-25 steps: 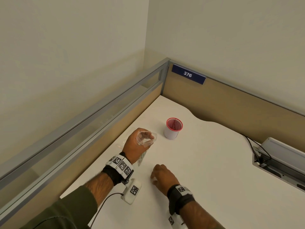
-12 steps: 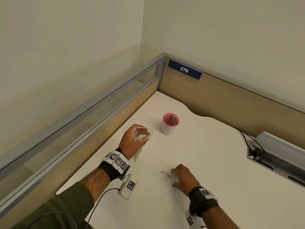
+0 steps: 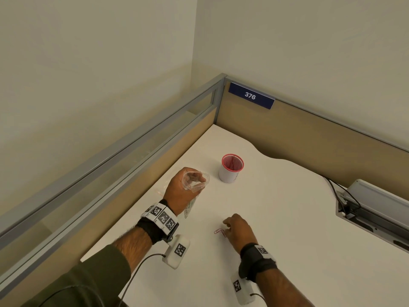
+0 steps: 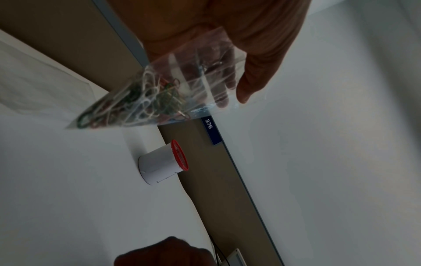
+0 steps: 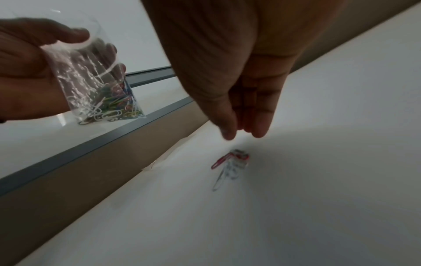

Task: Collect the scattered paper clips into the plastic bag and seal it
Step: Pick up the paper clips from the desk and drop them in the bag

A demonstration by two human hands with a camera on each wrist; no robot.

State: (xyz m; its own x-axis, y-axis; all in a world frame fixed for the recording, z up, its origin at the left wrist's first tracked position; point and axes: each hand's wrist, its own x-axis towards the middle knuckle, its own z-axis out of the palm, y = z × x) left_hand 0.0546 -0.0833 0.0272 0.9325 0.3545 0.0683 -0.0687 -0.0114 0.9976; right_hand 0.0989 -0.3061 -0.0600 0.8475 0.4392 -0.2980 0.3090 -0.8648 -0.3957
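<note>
My left hand [image 3: 181, 191] holds a clear plastic bag [image 3: 195, 180] above the desk's left side, mouth up and spread wide. Several coloured paper clips fill the bottom of the bag [image 4: 159, 93], thumb and fingers of my left hand [image 4: 232, 93] pinching its upper part. A few loose paper clips [image 3: 220, 232], red and white, lie bunched on the white desk. My right hand [image 3: 239, 231] is beside them. In the right wrist view my right hand [image 5: 241, 133] points its fingers down, just above the paper clips [image 5: 230, 162], holding nothing. The bag [image 5: 98, 86] hangs at upper left.
A white cup with a red mesh rim [image 3: 231, 168] stands behind the bag. Tan partition walls with grey rails bound the desk at left and back, carrying a blue sign 376 [image 3: 251, 96]. A grey cable box [image 3: 371, 209] sits at right. A flat clear scrap [image 3: 160, 189] lies near the left wall.
My right hand covered the clips' spot, drew back right and uncovered them, and now its fingertips are back at them. The left hand and bag have held still.
</note>
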